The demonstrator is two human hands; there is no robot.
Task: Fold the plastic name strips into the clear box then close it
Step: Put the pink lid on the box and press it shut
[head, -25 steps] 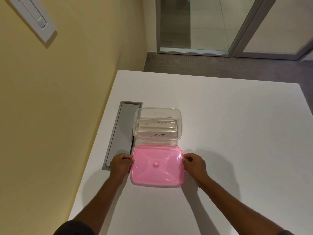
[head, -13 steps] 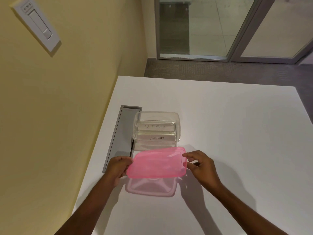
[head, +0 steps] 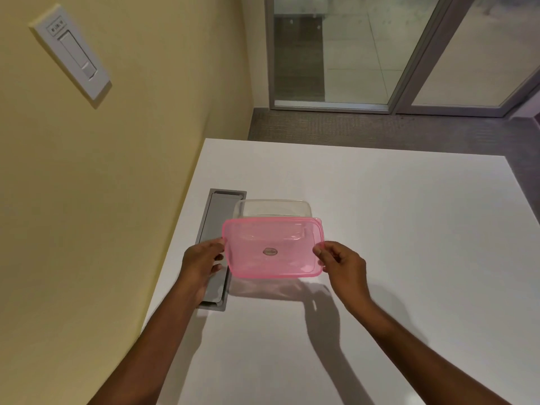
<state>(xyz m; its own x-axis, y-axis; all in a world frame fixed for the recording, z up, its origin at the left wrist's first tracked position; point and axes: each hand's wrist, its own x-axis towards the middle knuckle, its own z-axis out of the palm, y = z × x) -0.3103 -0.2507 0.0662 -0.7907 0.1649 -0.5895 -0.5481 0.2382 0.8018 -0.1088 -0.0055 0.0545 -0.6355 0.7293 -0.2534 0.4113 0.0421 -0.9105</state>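
Observation:
A translucent pink lid [head: 273, 248] hangs in the air, tilted toward me, just in front of and partly over the clear box [head: 271, 207]. My left hand [head: 201, 260] grips the lid's left edge and my right hand [head: 340, 263] pinches its right edge. Only the far rim and back wall of the clear box show above the lid. The name strips inside the box are hidden behind the lid.
The white table [head: 380, 229] carries a grey recessed cable hatch [head: 214, 217] just left of the box, partly under my left hand. A yellow wall with a light switch [head: 71, 54] runs along the left. Glass doors [head: 365, 54] stand beyond the table's far edge.
The lid lay flat on the table in front of the box. Both hands have lifted it, tipped it up and carried it forward over the box, covering the labelled strips.

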